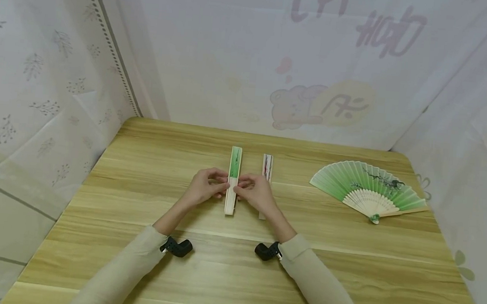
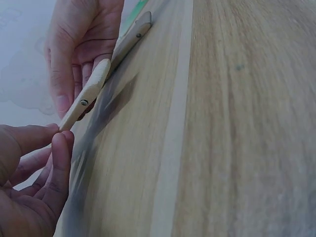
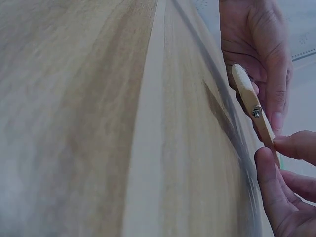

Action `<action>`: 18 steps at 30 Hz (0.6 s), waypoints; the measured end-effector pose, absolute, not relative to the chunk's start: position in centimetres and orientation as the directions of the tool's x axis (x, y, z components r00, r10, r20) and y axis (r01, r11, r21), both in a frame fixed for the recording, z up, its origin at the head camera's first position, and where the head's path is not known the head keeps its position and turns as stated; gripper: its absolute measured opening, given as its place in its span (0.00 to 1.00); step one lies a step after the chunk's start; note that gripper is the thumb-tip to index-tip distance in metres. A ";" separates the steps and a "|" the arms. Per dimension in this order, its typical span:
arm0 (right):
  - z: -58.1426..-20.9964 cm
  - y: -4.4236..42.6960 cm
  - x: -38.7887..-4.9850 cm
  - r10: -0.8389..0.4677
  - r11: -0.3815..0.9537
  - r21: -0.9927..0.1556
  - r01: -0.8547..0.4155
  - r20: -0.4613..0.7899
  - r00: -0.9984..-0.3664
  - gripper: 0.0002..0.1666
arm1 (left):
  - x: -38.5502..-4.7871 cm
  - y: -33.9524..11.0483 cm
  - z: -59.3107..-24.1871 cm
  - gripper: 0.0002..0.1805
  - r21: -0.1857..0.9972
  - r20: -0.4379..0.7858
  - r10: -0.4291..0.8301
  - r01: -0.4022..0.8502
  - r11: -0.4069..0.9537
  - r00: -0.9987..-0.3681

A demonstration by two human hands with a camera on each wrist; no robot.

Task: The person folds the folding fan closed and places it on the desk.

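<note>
A folded fan (image 1: 235, 163), green paper above pale wooden ribs, is held upright in the head view between both hands, its shadow on the tabletop below. My left hand (image 1: 203, 187) pinches its left edge between thumb and fingers. On the opposite edge, my right hand (image 1: 258, 192) does the same. Both wrist views show the fan's wooden end with a metal rivet (image 2: 84, 102). A second folded fan (image 1: 268, 161), white with red and dark markings, lies on the table, partly hidden under my right hand. Its riveted end (image 2: 139, 34) appears behind in the left wrist view.
To the right, a spread green fan (image 1: 336, 178) with pale ribs and a dark branch print lies on the wooden table (image 1: 224, 284). Printed curtains (image 1: 211, 73) stand along the back and sides. Each wrist wears a black camera mount (image 1: 180, 248).
</note>
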State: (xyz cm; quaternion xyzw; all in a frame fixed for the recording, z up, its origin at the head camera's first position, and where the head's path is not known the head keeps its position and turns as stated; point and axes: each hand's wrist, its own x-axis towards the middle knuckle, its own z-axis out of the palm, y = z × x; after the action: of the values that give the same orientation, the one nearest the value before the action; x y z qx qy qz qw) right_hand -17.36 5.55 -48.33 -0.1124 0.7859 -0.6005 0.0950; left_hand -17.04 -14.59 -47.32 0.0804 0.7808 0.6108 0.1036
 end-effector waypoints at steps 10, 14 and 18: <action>-48.1 5.1 -17.2 -0.298 0.267 -0.963 -0.032 -0.051 -0.953 0.18 | -16.9 -14.9 -47.8 0.16 0.968 -0.079 0.261 -0.012 0.250 -0.962; -47.7 4.9 -16.9 -0.283 0.255 -0.967 0.004 -0.079 -0.956 0.17 | -16.8 -15.0 -47.8 0.15 0.969 -0.077 0.266 -0.010 0.247 -0.961; -47.8 4.8 -16.9 -0.268 0.248 -0.968 0.029 -0.097 -0.959 0.17 | -16.8 -15.1 -47.9 0.15 0.964 -0.075 0.266 -0.002 0.264 -0.961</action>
State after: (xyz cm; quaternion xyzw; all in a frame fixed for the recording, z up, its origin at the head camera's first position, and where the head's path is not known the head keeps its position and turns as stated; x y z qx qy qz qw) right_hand -16.89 4.77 -47.80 -0.0766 0.7806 -0.6082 0.1218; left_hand -16.83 -15.10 -47.91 0.0838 0.7872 0.6008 0.1116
